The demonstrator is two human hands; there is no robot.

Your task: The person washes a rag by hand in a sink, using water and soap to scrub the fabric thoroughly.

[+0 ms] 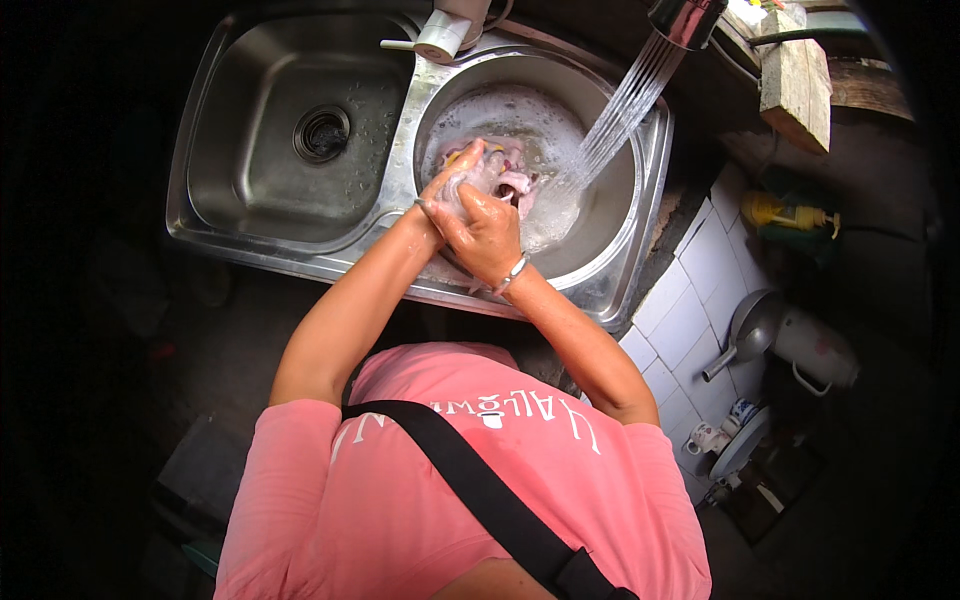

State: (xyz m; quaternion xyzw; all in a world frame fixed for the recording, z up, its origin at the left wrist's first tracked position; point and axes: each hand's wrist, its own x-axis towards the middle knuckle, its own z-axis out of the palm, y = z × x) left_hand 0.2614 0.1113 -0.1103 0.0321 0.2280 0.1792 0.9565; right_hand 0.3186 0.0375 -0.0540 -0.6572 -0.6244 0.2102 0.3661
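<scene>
Before me is the round bowl of a stainless steel sink, holding foamy water. A wet, pinkish cloth with coloured patches is bunched in my hands above it. My left hand is stretched out along the cloth, its palm partly covered by suds. Against it presses my right hand, fingers curled on the cloth, with a bangle at the wrist. From a spray faucet head at the upper right, a stream of water falls into the bowl beside the cloth.
Left of the bowl lies a rectangular basin with a drain. A white faucet stands behind. Along the right are a wooden block, a yellow pump bottle, a metal dipper and a mug on a tiled counter.
</scene>
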